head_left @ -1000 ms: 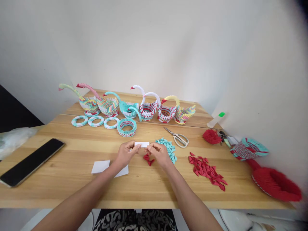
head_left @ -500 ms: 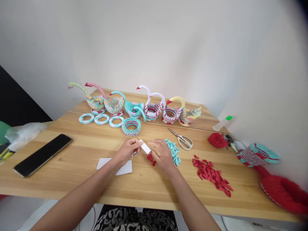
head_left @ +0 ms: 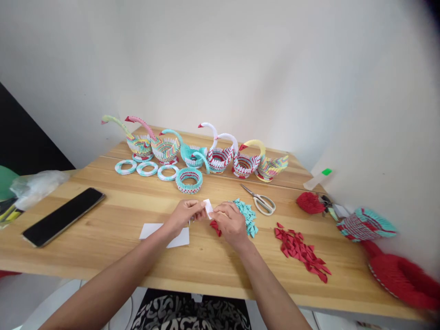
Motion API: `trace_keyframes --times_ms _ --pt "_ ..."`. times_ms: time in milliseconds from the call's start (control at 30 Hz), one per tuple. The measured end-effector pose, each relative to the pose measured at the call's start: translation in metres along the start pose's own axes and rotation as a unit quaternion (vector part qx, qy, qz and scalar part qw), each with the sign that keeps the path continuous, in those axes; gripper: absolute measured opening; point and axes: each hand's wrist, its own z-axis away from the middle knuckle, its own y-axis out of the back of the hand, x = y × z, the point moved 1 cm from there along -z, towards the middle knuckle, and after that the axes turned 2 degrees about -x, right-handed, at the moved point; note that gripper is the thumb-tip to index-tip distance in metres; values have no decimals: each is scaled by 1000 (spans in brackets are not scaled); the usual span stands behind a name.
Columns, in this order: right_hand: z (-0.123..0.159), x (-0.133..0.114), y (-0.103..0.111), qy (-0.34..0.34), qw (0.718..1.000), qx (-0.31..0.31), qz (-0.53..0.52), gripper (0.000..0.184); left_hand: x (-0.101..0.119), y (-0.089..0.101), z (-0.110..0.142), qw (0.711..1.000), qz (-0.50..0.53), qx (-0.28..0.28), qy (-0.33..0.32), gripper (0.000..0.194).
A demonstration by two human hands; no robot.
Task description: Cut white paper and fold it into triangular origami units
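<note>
Both hands meet over the middle of the wooden table [head_left: 103,215]. My left hand [head_left: 184,215] and my right hand [head_left: 229,221] pinch a small white paper strip [head_left: 208,207] between their fingertips, the strip folded short and held just above the tabletop. A few red folded pieces [head_left: 215,227] lie under my right hand. A pile of teal folded pieces [head_left: 248,217] sits just right of it. White paper sheets [head_left: 168,234] lie flat below my left wrist.
A row of paper swans [head_left: 206,153] stands at the back, with three paper rings [head_left: 147,168] and a teal ring base [head_left: 189,179] in front. Scissors [head_left: 261,200], a red piece pile [head_left: 302,250], red and teal models [head_left: 364,224] lie right. A phone [head_left: 63,215] lies left.
The white strip was held stretched out between both hands; now it is folded shorter and both hands have come closer together. The view shifted slightly left.
</note>
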Motion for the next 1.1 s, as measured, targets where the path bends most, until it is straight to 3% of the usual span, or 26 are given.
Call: trace_keyframes --times_ms 200,400,700,800,967,1100 --pt "1 3 -6 -30 996 -33 -77 21 -2 -2 2 985 -156 20 -77 28" --pt "3 11 -6 -190 970 8 -154 18 -1 -7 7 904 -374 3 -206 25" --pt "-1 10 -3 -186 963 -15 -192 7 -9 -3 4 873 -423 0 -241 26" --pt "-2 8 -3 -197 962 -21 -189 5 -9 -4 5 883 -406 7 -234 26" --pt "-3 6 -1 -210 958 -21 -194 9 -2 -10 8 952 -259 -7 -163 25" --pt "-4 5 0 -223 952 0 -209 11 -1 -12 8 965 -219 -7 -145 18"
